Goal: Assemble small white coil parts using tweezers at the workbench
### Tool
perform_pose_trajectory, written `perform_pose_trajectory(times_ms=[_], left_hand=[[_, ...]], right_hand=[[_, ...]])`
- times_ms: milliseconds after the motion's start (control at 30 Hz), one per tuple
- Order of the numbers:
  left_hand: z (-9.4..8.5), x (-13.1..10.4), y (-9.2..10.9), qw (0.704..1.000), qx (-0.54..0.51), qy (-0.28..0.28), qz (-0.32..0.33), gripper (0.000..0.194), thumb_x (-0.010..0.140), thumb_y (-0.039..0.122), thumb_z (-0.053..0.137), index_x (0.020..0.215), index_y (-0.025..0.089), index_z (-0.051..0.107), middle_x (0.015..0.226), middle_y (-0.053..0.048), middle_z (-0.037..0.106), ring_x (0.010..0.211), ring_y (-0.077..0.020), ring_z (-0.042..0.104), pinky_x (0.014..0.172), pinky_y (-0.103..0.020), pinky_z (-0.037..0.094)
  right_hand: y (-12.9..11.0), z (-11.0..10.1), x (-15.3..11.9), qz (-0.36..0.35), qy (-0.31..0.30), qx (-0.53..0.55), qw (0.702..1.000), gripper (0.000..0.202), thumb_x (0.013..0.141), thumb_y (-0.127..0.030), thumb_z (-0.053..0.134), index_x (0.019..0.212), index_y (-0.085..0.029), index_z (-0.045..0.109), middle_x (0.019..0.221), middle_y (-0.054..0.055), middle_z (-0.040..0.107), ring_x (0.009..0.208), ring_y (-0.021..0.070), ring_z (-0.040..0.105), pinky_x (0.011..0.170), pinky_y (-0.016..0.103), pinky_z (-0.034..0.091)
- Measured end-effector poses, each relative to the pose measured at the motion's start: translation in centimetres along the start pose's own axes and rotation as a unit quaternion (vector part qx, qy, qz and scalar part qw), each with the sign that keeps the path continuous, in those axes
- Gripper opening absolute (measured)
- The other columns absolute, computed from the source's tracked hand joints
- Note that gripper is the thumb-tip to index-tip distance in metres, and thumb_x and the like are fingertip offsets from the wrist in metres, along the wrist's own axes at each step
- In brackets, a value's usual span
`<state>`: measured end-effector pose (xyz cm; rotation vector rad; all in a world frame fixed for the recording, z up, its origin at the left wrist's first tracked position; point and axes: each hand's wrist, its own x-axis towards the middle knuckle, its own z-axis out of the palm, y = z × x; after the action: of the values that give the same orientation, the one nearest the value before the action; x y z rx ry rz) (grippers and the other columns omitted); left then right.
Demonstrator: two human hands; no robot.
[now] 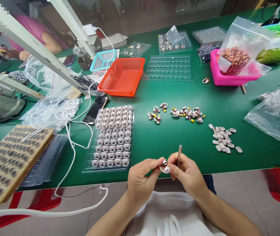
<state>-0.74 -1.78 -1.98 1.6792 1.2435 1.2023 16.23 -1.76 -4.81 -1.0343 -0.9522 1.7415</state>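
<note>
A white clip-on earbud (165, 169) with a curved band and a shiny dark end is held between both hands, just in front of the table edge. My left hand (143, 175) pinches it from the left with thumb and fingertips. From the other side, the fingertips of my right hand (187, 173) press on it. Upright metal tweezers (179, 155) are gripped in my right hand too. Beyond the hands lie loose groups of earbud parts (187, 113) with yellow tabs. Small white oval shells (223, 139) are scattered to the right.
A clear tray (133, 141) of white earbud parts lies left, near a phone (95, 110) and white cables (74, 154). Farther back are an orange basket (121, 77), a pink basket (235, 79) and clear trays (168, 67). Another person's arm (50, 42) shows far left.
</note>
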Motion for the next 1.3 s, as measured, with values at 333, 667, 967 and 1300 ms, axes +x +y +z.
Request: perform_pose_trajectory(times_ms=[333,667,967,1300], left_hand=[[0.0,-0.1,-0.2,0.999,-0.047,-0.01,0.021,0.036,0.084,0.002,0.069,0.111,0.024,0.076,0.087,-0.004,0.08,0.073,-0.0141,0.071,0.068,-0.022,0.056],[-0.9,0.3,0.9,0.99,-0.07,-0.08,-0.093,0.022,0.087,0.011,0.063,0.103,0.018,0.078,0.087,-0.009,0.078,0.079,-0.0182,0.072,0.073,-0.027,0.057],[0.7,0.7,1.9,0.9,-0.316,0.017,-0.299,0.012,0.071,0.022,0.084,0.082,0.016,0.081,0.081,-0.006,0.081,0.074,-0.0171,0.074,0.069,-0.024,0.06],[0.9,0.8,2.1,0.864,-0.4,-0.016,-0.305,0.019,0.072,0.028,0.085,0.08,0.013,0.076,0.069,-0.003,0.075,0.062,-0.0152,0.072,0.064,-0.026,0.06]], right_hand=[[0.8,0.6,0.1,-0.017,-0.01,0.074,0.997,0.019,0.09,-0.034,0.072,0.092,-0.021,0.057,0.072,-0.006,0.05,0.055,0.0055,0.041,0.049,0.018,0.033],[-1.6,-0.3,-0.2,0.005,-0.061,-0.036,0.997,0.019,0.09,-0.036,0.07,0.094,-0.019,0.062,0.08,0.0,0.058,0.068,0.011,0.051,0.059,0.022,0.042],[0.9,1.4,-0.2,-0.031,0.03,0.105,0.994,0.02,0.087,-0.038,0.072,0.092,-0.023,0.059,0.075,-0.004,0.051,0.051,0.0067,0.037,0.045,0.019,0.031],[0.7,1.5,-0.3,-0.035,0.021,0.118,0.992,0.023,0.084,-0.041,0.075,0.089,-0.022,0.062,0.075,-0.002,0.05,0.051,0.0075,0.037,0.047,0.022,0.033]])
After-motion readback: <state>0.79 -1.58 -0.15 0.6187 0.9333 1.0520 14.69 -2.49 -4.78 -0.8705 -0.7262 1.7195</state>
